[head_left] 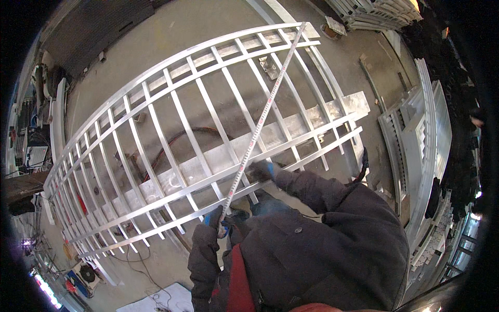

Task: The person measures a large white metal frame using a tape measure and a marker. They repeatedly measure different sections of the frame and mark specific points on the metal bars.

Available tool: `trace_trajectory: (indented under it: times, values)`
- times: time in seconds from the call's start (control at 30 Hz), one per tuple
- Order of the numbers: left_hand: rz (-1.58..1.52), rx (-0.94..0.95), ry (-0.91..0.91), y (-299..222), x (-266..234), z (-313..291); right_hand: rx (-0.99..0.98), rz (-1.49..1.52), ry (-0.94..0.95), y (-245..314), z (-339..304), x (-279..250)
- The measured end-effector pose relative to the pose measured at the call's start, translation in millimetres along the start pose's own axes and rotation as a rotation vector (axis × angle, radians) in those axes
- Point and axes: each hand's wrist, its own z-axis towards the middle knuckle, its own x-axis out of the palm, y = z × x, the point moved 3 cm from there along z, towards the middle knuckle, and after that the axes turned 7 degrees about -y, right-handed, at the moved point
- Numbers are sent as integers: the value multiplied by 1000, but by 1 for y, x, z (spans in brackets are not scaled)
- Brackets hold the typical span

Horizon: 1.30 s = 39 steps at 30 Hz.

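A large silver metal railing panel (223,118), with a curved top rail and several bars, lies flat in front of me. A tape measure's blade (266,110) runs diagonally across it, from its near edge up to the far right corner. My left hand (213,216), in a dark and blue glove, is closed around the tape measure's case (223,229) at the near rail. My right hand (261,171), gloved too, is by the lower rail, just right of the blade. Its fingers are dark and hard to make out.
Wide flat metal bars (210,156) lie beneath the panel. Metal panels and profiles (416,140) are stacked at the right, with another stack (371,15) at the far right. Cables (143,268) trail over the floor near a white sheet (161,300) at lower left.
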Motion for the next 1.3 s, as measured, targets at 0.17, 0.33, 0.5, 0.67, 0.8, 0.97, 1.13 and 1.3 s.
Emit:
trace_trajectory:
  times: [0.17,0.33,0.5,0.67,0.8,0.97,1.13,1.3]
  values:
    - [62,-42,-105,18,-30,-15,-145,-347,357,-38,-80,135]
    - [111,138,-76,46,-62,-17,-230,-765,396,-35,-100,238]
    - [335,264,-266,106,-113,-76,-29,-417,225,-82,-74,320]
    - [390,296,-378,142,-160,-119,152,-388,221,-126,-82,379]
    - [395,342,-400,170,-195,-144,61,-365,317,-156,-93,438]
    - [390,383,-427,200,-250,-171,-46,-481,227,-179,-98,512]
    - [345,400,-459,229,-311,-199,90,-554,203,-189,-82,579]
    - [232,466,-495,249,-383,-224,-463,-631,489,-182,-58,653]
